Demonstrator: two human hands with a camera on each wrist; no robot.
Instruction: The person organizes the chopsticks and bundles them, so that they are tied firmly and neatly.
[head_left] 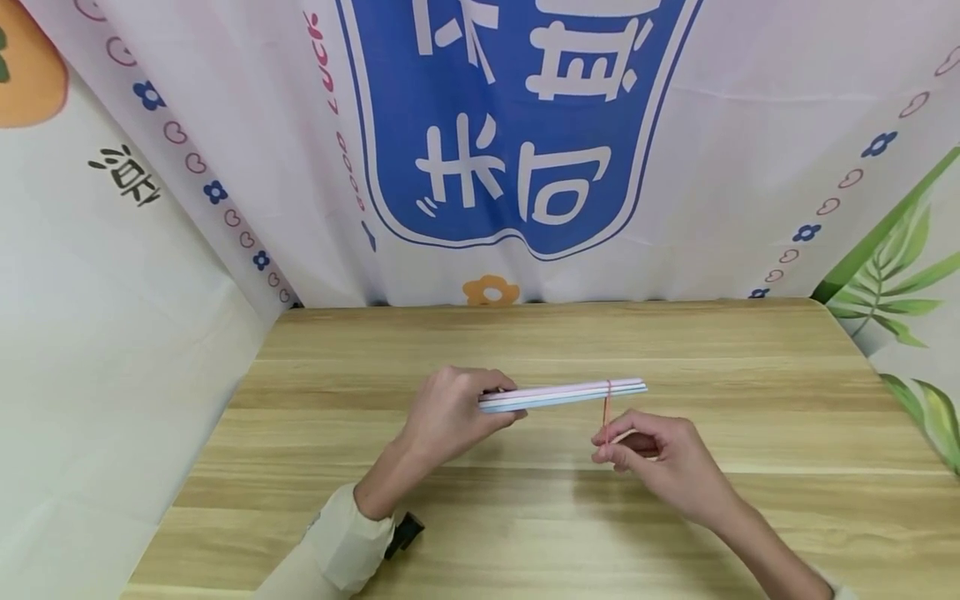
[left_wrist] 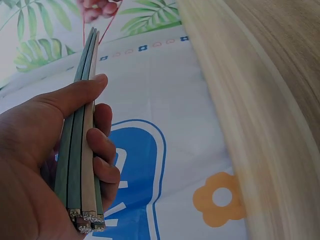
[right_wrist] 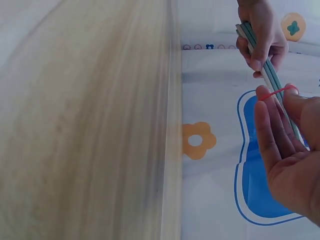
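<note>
A bundle of slim, square-ended chopsticks (head_left: 555,394), pale pink, white and blue-green, is held above the table. My left hand (head_left: 450,408) grips it near the thick ends, fingers curled round it and the thumb (left_wrist: 85,95) along one side. Patterned end faces (left_wrist: 86,220) stick out below the palm in the left wrist view. A red rubber band (head_left: 607,410) loops round the bundle near its thin tips. My right hand (head_left: 663,462) stretches the band downward, pinched between fingers and thumb; in the right wrist view the band (right_wrist: 277,93) spans the fingertips.
Beneath both hands lies a wood-grain table (head_left: 525,533). A printed curtain (head_left: 750,167) hangs at its back edge, with another white cloth (head_left: 112,333) on the left. A small black piece (head_left: 405,533) sits by the left cuff.
</note>
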